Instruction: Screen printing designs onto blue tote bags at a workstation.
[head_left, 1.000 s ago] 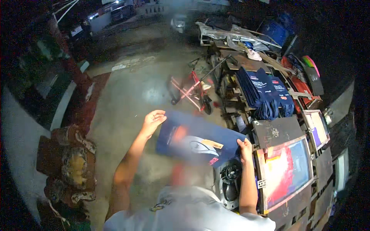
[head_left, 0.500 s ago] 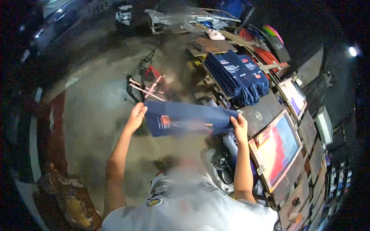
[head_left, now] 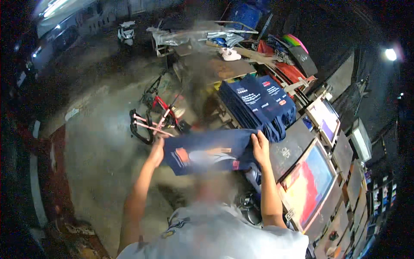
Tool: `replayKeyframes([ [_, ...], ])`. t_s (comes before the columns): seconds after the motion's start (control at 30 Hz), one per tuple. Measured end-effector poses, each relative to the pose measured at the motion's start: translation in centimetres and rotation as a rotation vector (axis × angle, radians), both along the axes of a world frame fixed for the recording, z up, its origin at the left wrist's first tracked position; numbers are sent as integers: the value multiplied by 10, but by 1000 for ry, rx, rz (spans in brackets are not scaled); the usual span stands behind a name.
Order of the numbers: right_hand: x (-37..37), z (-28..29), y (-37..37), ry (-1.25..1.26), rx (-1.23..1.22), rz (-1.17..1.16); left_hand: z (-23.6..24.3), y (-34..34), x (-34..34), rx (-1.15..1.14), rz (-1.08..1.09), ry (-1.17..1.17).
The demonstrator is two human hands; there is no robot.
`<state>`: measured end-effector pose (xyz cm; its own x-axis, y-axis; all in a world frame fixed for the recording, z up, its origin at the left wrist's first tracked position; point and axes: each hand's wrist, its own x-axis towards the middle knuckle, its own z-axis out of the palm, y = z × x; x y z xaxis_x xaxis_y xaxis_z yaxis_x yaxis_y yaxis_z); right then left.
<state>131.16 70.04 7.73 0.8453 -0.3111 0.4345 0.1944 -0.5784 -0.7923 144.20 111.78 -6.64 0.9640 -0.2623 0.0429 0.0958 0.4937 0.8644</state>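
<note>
A navy cloth [head_left: 202, 140] with orange, white and pink print hangs stretched between my two hands. My left hand [head_left: 158, 151] pinches its left corner, and my right hand [head_left: 261, 146] grips the upper right corner. A blurred patch hides part of the cloth's middle and lower edge. Beyond my right hand, a thick stack of similar navy printed cloths [head_left: 258, 101] lies on the workbench, their near ends drooping in folds.
On the dark bench [head_left: 289, 144] to the right lies a wood-framed printing screen [head_left: 308, 181] stained red, yellow and blue. A smaller framed screen [head_left: 324, 116] is behind it. A red and pink bicycle [head_left: 159, 114] stands ahead on the left; a white scooter [head_left: 126, 33] is farther off.
The cloth, still held in both hands, has come lower and nearer to me, showing more of its print. The view has shifted, so the stack and bicycle appear lower.
</note>
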Motion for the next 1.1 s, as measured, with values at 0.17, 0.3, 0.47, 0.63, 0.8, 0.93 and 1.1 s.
replayKeyframes([
  [0.17,61,-10,-53,58,-135,20,-53,-47,19,461,-320,164],
  [0.3,91,-23,-127,243,-126,-50,-29,-87,102,607,-131,-201],
  [0.47,95,-28,-207,107,873,27,37,-141,147,-196,-588,66],
  [0.63,74,-52,-258,167,846,-336,84,-225,173,540,-657,-100],
  [0.8,33,-77,-301,157,879,-414,123,-299,224,396,-668,-160],
  [0.93,19,-54,-341,199,851,-590,161,-358,286,514,-712,-549],
  [1.1,77,-31,-374,142,588,-683,193,-428,346,342,-693,-418],
])
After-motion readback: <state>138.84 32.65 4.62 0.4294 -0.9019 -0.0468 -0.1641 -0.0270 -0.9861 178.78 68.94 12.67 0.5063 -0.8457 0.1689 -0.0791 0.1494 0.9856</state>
